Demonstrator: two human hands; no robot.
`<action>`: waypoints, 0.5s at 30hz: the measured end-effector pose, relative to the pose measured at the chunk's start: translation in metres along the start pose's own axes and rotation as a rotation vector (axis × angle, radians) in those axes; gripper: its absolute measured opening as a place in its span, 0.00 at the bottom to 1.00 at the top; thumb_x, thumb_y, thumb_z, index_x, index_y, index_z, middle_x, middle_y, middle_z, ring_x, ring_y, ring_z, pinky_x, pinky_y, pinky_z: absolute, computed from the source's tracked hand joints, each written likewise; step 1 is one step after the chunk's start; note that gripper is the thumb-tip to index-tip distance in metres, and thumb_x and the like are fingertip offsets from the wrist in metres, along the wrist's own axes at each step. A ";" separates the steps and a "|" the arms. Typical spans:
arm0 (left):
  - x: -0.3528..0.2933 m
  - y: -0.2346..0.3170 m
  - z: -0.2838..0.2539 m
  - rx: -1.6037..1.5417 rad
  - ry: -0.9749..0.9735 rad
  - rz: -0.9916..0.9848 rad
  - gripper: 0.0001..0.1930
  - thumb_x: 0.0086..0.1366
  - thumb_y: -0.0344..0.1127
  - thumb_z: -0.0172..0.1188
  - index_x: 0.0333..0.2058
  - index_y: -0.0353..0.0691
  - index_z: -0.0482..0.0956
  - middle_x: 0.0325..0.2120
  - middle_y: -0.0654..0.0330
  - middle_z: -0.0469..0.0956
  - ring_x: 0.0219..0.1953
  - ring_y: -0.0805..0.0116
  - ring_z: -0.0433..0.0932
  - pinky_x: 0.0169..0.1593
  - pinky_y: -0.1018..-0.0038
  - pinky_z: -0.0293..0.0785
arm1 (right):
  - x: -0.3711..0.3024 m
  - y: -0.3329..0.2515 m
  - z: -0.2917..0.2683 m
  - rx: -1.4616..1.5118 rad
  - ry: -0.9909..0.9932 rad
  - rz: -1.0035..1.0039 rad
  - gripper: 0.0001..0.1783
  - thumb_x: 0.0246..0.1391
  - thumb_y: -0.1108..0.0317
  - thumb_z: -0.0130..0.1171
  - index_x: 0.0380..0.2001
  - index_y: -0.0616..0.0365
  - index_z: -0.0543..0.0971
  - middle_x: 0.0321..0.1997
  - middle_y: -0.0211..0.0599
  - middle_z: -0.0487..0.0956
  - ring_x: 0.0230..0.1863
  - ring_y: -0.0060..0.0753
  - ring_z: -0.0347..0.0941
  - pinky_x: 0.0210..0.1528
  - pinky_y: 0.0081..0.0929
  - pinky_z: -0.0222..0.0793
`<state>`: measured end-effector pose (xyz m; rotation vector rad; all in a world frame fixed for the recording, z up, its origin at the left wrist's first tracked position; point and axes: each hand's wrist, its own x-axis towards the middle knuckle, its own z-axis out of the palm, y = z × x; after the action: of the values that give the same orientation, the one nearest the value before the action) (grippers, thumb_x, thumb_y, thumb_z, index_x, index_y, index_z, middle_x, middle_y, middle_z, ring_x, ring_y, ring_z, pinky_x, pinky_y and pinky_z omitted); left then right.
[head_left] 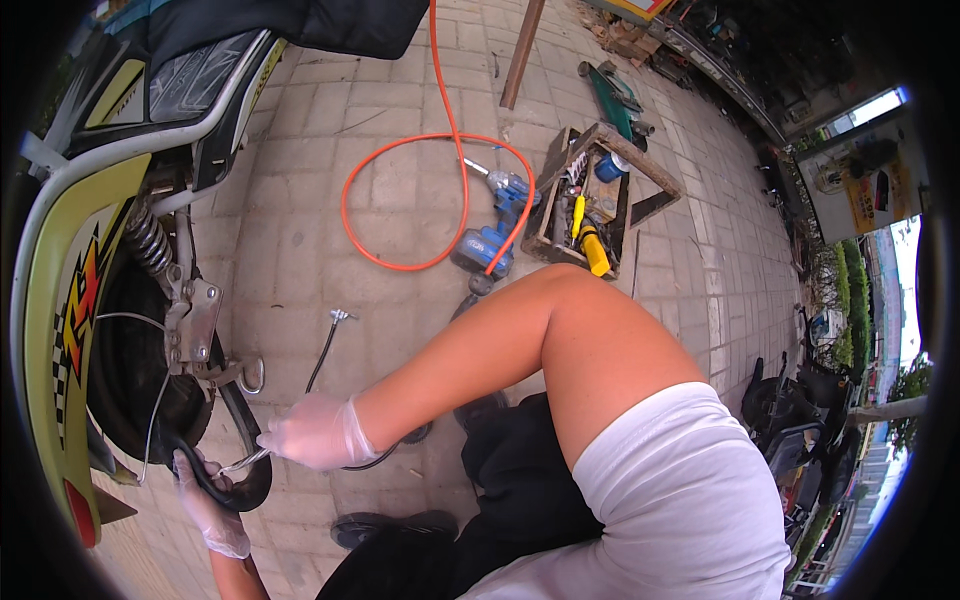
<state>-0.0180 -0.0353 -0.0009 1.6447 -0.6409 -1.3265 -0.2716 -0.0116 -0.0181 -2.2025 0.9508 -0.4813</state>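
Observation:
A black inner tube (257, 488) hangs in a loop from the rear wheel (120, 385) of a yellow-green motorcycle (55, 260). My left hand (208, 510), in a clear glove, is closed around the tube's lower left part. Also gloved, my right hand (315, 432) grips a slim silvery metal tool (243, 461); its tip reaches the tube near my left fingers. The tool's exact kind is hidden by the hand. A thin black hose (322, 358) with a metal end fitting (341, 316) lies beside my right hand and passes behind it.
An orange air hose (345, 205) loops over the paving around a blue cordless impact wrench (500, 215). Beyond stands a wooden toolbox (655, 195) holding a yellow-handled tool and other tools. A green jack-like tool (612, 103) lies behind. Another motorcycle (790, 420) is parked at right.

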 end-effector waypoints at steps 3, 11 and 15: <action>0.001 -0.002 0.000 0.038 0.031 0.004 0.14 0.71 0.49 0.53 0.33 0.46 0.73 0.15 0.70 0.66 0.12 0.82 0.61 0.16 0.83 0.54 | 0.002 0.002 0.006 0.021 0.032 -0.019 0.12 0.53 0.71 0.52 0.41 0.62 0.75 0.33 0.50 0.77 0.31 0.56 0.78 0.28 0.50 0.73; 0.000 0.000 0.005 0.104 0.080 0.018 0.15 0.72 0.50 0.52 0.32 0.47 0.74 0.14 0.74 0.61 0.12 0.83 0.55 0.17 0.83 0.50 | 0.003 0.000 0.009 -0.034 0.085 -0.061 0.11 0.53 0.70 0.53 0.39 0.63 0.75 0.30 0.47 0.76 0.28 0.54 0.78 0.24 0.49 0.72; -0.002 0.001 0.008 0.126 0.104 0.024 0.15 0.72 0.50 0.52 0.31 0.47 0.74 0.14 0.74 0.60 0.12 0.83 0.54 0.16 0.83 0.49 | 0.004 -0.002 0.007 -0.055 0.083 -0.075 0.11 0.52 0.70 0.53 0.39 0.63 0.74 0.30 0.47 0.76 0.28 0.54 0.78 0.24 0.48 0.73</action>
<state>-0.0262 -0.0365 0.0011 1.7899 -0.6915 -1.1956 -0.2640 -0.0100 -0.0215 -2.2898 0.9369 -0.5921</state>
